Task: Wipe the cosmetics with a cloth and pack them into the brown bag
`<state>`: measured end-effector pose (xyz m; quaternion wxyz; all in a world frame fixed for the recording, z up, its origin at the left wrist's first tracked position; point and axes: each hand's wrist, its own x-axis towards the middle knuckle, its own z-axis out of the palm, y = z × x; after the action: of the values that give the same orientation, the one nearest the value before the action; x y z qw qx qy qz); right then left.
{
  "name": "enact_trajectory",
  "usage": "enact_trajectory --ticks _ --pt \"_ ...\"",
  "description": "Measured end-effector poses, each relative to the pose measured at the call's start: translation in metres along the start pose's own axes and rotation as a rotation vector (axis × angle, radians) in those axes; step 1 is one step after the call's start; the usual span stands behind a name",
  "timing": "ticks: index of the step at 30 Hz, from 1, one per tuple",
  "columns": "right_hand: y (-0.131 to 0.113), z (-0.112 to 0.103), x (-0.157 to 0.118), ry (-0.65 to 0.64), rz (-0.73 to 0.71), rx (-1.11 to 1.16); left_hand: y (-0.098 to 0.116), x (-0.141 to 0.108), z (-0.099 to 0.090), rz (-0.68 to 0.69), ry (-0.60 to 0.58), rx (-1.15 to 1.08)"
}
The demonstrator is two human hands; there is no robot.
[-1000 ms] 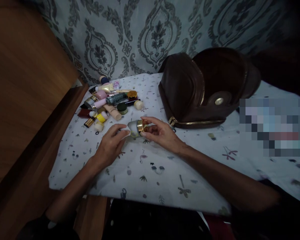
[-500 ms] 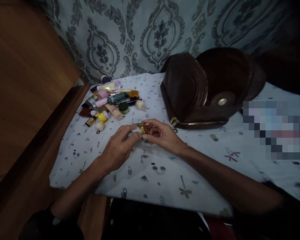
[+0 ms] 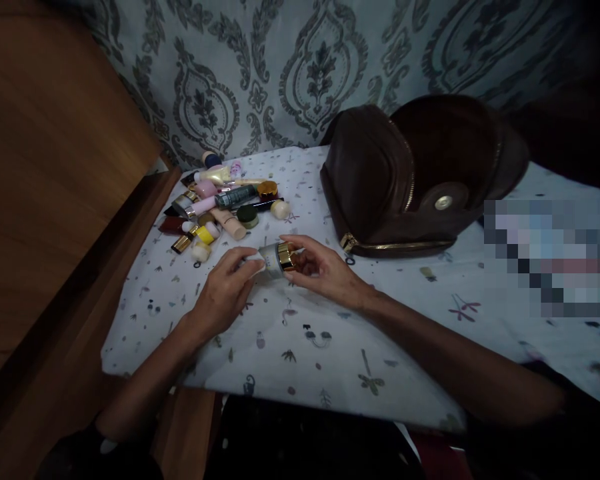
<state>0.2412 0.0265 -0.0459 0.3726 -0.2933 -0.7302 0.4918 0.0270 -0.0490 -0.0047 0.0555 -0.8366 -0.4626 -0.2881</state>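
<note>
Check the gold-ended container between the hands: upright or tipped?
Tipped: the container is held sideways, its gold end at the right hand and its other end at the left hand.

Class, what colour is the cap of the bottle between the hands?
The cap is gold, best seen in the head view.

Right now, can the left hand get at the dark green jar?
Probably yes: only bare tablecloth lies between the left hand and the dark green jar, though that hand pinches something white at the silvery bottle.

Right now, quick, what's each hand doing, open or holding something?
Left hand: pinching something white at the grey bottle's end.
Right hand: holding the bottle's gold cap.
</note>
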Motion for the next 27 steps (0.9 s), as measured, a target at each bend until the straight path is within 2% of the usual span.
enact_trajectory --ticks 9,13,20,27 --pt "-0.001 0.000 -0.001 0.002 0.051 0.089 0.022 0.011 0.003 0.137 0.031 0.044" --pt "-0.001 -0.001 0.000 0.024 0.060 0.044 0.013 0.006 0.001 0.081 0.009 0.042" --pt "0.003 -0.002 0.002 0.018 -0.033 -0.058 -0.002 -0.002 -0.003 -0.037 -0.005 -0.027" --pt "0.002 -0.002 0.001 0.025 -0.109 -0.064 0.011 0.005 0.002 0.042 0.042 -0.009"
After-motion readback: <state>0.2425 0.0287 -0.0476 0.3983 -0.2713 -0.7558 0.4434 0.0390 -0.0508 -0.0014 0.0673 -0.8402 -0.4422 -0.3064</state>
